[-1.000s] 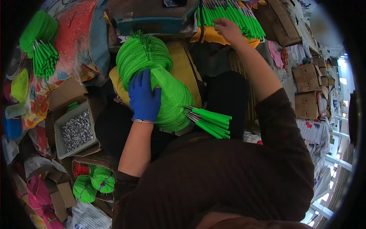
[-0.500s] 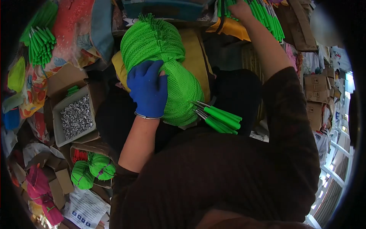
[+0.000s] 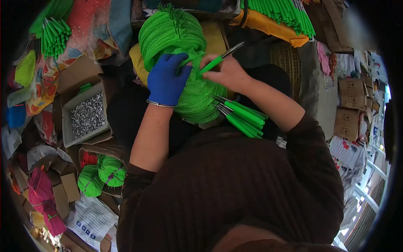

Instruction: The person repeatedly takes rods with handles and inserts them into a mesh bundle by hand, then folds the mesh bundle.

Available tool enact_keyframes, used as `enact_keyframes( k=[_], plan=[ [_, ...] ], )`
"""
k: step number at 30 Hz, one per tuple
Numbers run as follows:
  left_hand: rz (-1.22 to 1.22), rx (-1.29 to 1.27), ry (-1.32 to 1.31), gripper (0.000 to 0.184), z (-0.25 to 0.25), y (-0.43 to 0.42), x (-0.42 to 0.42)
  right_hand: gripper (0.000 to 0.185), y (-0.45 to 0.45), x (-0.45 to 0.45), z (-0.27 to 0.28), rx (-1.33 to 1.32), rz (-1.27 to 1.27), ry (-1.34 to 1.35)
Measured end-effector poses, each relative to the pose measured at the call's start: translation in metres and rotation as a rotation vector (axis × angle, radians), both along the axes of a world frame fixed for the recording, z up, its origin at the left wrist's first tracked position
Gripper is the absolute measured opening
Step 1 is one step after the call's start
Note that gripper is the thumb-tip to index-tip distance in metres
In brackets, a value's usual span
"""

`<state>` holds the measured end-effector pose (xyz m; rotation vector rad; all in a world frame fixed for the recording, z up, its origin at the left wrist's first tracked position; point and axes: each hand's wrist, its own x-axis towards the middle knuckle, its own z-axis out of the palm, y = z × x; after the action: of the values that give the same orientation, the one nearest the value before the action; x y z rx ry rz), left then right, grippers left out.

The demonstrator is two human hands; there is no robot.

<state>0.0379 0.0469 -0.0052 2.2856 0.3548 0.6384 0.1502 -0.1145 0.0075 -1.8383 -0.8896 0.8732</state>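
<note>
A large bundle of green mesh netting (image 3: 168,40) lies on my lap, gathered in at the middle. My left hand (image 3: 168,80), in a blue glove, is closed on the netting at that narrowed part. Bare and just to its right, my right hand (image 3: 226,73) grips a green-handled rod (image 3: 213,64), its metal end pointing up and to the right. The rod's lower end is against the netting. Several similar green-handled rods (image 3: 245,117) stick out from the netting's lower right side, metal ends inward. My fingers partly hide the mesh between the hands.
More green-handled rods (image 3: 279,14) lie on a yellow cloth (image 3: 268,29) at the upper right. A tray of small metal pieces (image 3: 88,116) stands at the left, near tied green net bundles (image 3: 111,171). Another cluster of green rods (image 3: 54,38) is at the upper left.
My right hand has come down from the rods at the upper right to the netting, now with one green-handled rod in it. My left hand still holds the netting.
</note>
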Motion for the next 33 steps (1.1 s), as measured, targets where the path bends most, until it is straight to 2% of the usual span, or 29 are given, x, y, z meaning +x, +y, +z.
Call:
enact_keyframes(
  k=[1, 2, 4, 6, 7, 9, 11, 13, 15, 16, 18, 24, 27, 33],
  plan=[
    [0.003, 0.004, -0.004, 0.022, 0.000, 0.001, -0.001, 0.024, 0.002, -0.005, -0.006, -0.065, 0.110, -0.164],
    [-0.032, -0.049, 0.016, 0.020, 0.001, 0.002, -0.003, 0.024, 0.002, -0.009, -0.013, -0.061, 0.112, -0.169],
    [-0.065, -0.100, 0.033, 0.019, -0.001, 0.004, -0.005, 0.023, 0.004, -0.013, -0.027, -0.280, 0.269, -0.319],
    [-0.314, -0.507, 0.090, 0.019, -0.006, 0.008, -0.008, 0.023, 0.003, -0.013, -0.039, -0.273, 0.281, -0.310],
    [-0.309, -0.506, 0.087, 0.019, -0.007, 0.009, -0.010, 0.022, 0.002, -0.015, -0.034, -0.231, 0.208, -0.263],
    [-0.550, -0.721, 0.216, 0.020, -0.008, 0.011, -0.014, 0.022, -0.002, -0.018, -0.021, -0.194, 0.142, -0.214],
    [-0.493, -0.716, 0.220, 0.021, -0.011, 0.017, -0.012, 0.018, -0.010, -0.018, -0.003, -0.033, 0.091, -0.072],
    [-0.444, -0.711, 0.225, 0.022, -0.011, 0.019, -0.008, 0.018, -0.022, -0.019, 0.013, -0.068, 0.072, -0.068],
    [-0.422, -0.878, 0.189, 0.022, -0.008, 0.019, -0.007, 0.020, -0.033, -0.019, 0.023, -0.024, 0.085, -0.213],
    [-0.421, -0.881, 0.187, 0.022, -0.005, 0.019, -0.006, 0.020, -0.038, -0.020, 0.027, -0.026, 0.088, -0.214],
    [-0.413, -0.963, 0.232, 0.025, 0.000, 0.018, -0.007, 0.023, -0.046, -0.025, 0.033, -0.184, 0.012, -0.086],
    [-0.387, -1.141, 0.219, 0.025, -0.007, 0.016, -0.010, 0.027, -0.060, -0.035, 0.033, -0.057, -0.061, -0.176],
    [-0.378, -1.157, 0.190, 0.025, -0.012, 0.016, -0.010, 0.029, -0.066, -0.036, 0.036, -0.128, -0.109, -0.032],
    [-0.338, -1.257, 0.190, 0.022, -0.013, 0.016, -0.008, 0.029, -0.070, -0.038, 0.042, -0.129, -0.103, -0.072]
  ],
)
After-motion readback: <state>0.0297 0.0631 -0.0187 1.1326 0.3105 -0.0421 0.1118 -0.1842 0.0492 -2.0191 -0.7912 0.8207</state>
